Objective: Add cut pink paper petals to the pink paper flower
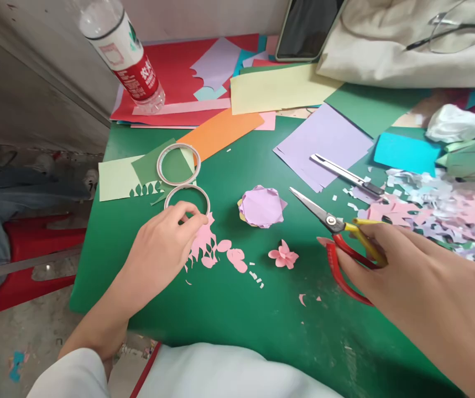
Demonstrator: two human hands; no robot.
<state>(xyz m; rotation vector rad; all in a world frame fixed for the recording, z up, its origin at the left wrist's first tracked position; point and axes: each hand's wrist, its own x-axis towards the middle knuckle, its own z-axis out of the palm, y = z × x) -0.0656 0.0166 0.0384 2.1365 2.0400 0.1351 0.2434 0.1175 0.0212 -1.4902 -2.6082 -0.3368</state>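
Note:
In my right hand (395, 265) is a pair of scissors (332, 221) with red and yellow handles. Its blades look closed or nearly so and point to the upper left. My left hand (165, 243) has thumb and forefinger pinched at the rim of the nearer tape roll (187, 188); what the fingertips hold, if anything, is hidden. Partly under that hand lies a cut-up pink paper scrap (206, 240). Loose pink petals (236, 258) are beside it. Between my hands sit a small pink paper flower (283, 255) and a layered lilac paper flower (262, 207).
Another tape roll (178, 181) lies on green paper. Lilac sheets (322, 141) carry a box cutter (347, 176). Paper scraps (448, 204) heap at the right. A water bottle (131, 72), phone (307, 27) and cloth bag (378, 50) line the green table's (220, 315) back.

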